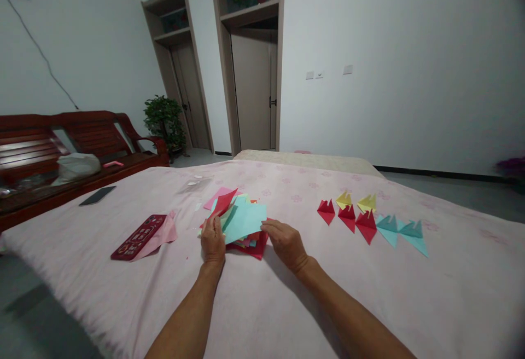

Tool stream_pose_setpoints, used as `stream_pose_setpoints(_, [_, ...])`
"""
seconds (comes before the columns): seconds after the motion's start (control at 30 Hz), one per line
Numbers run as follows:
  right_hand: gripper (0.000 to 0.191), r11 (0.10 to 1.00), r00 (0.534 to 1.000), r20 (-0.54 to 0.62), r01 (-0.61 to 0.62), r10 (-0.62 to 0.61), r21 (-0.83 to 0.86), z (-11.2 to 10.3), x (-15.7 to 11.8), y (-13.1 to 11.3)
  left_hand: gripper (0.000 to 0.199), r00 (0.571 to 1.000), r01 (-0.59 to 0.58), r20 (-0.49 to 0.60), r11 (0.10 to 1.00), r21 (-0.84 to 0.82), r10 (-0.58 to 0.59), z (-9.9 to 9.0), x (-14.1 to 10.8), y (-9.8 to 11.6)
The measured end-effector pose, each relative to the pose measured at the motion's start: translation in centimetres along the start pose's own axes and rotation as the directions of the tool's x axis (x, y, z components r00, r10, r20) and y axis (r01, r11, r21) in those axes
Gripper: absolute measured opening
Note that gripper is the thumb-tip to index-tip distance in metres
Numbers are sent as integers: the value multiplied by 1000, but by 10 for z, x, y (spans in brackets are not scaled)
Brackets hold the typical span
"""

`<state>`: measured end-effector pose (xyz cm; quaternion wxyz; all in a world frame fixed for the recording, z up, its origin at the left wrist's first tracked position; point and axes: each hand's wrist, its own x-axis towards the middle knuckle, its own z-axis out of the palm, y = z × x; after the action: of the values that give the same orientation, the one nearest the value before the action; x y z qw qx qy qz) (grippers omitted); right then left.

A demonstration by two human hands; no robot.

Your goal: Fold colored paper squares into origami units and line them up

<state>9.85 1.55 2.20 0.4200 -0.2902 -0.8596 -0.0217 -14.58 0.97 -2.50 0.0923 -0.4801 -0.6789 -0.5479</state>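
Observation:
A loose pile of coloured paper point(256, 248), with red, pink, orange and blue edges showing, lies on the pink cloth in front of me. My left hand point(213, 239) grips the left side of some sheets, among them a red sheet point(225, 203) that tilts upward. On top is a light blue sheet point(246, 220). Its right edge is pinched between the fingertips of my right hand point(285, 243). To the right stand several folded paper pieces: red ones point(366, 227), yellow ones point(367, 203) and light blue ones point(413, 231).
A dark red envelope with printed characters point(138, 237) and a pink paper point(158, 238) lie left of the pile. A clear plastic wrapper point(192, 185) is behind it. A dark phone-like slab point(97, 196) rests at the left edge, near a wooden bench point(88, 134).

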Motion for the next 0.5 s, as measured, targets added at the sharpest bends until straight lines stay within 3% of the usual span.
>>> stream_pose_setpoints(0.07, [28, 994, 997, -77, 12, -4, 113, -28, -25, 14, 39, 996, -47, 81, 999, 13, 45, 0, 0, 4])
stream_pose_setpoints(0.17, [33, 985, 997, -63, -41, 52, 166, -78, -74, 40, 27, 971, -121, 208, 993, 12, 116, -6, -3, 12])
stream_pose_setpoints(0.23, [33, 987, 993, -6, -120, 122, 104, -108, -103, 56, 24, 956, -156, 251, 988, 10, 148, -12, -5, 23])
stream_pose_setpoints(0.3, [35, 969, 969, -45, -245, 244, -17, -129, -120, 66, 28, 933, -259, 270, 965, 46, 238, -16, -10, 41])
stream_pose_setpoints(0.37, [39, 917, 915, -126, -392, 382, -67, -136, -121, 66, 32, 866, -421, 300, 907, 7, 399, -14, -20, 67])
stream_pose_setpoints(0.43, [43, 897, 895, -108, -440, 433, -48, -125, -108, 56, 33, 738, -524, 397, 834, -172, 546, -3, -39, 98])
stream_pose_setpoints(0.5, [47, 893, 892, -46, -450, 449, -14, -102, -89, 39, 34, 641, -484, 515, 821, -303, 569, 15, -66, 130])
